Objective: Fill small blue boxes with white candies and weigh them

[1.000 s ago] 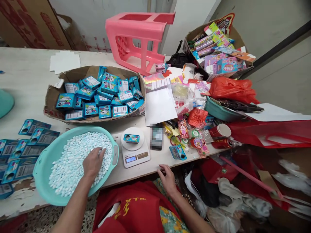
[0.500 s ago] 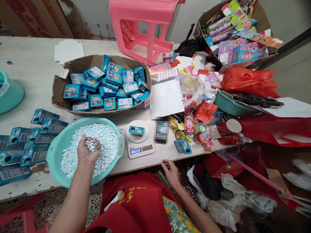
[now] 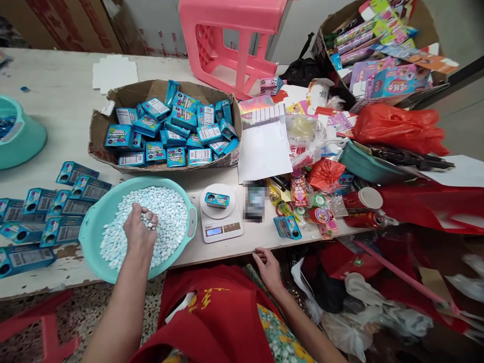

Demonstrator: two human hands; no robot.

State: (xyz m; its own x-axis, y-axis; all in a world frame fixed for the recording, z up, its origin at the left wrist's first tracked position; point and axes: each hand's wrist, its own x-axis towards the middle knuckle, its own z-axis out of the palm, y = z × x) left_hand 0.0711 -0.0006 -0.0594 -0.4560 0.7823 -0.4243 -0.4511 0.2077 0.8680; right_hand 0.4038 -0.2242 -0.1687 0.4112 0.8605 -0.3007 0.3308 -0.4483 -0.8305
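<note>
Over a turquoise basin [image 3: 87, 237] full of small pale candies [image 3: 172, 222], my left hand [image 3: 140, 229] is closed with several of the candies in its curled fingers. My right hand [image 3: 267, 267] rests at the table's front edge, fingers loosely stretched and nothing in them. Between the hands stands a white digital scale [image 3: 227, 233], its display lit. A blue candy box [image 3: 217, 200] lies on its round pan. Another blue box [image 3: 287, 228] lies on the table beyond my right hand.
A cardboard carton [image 3: 166, 168] of blue boxes sits behind the basin. Several open blue boxes [image 3: 64, 230] stand at left, beside another turquoise tub [image 3: 28, 138]. A phone [image 3: 254, 201], red cup [image 3: 359, 199], can [image 3: 365, 220] and clutter crowd the right; a pink stool [image 3: 230, 10] is behind.
My left hand has turned over and curled further round the candies, showing its back more. The right hand stays at the edge. The whole view has shifted slightly.
</note>
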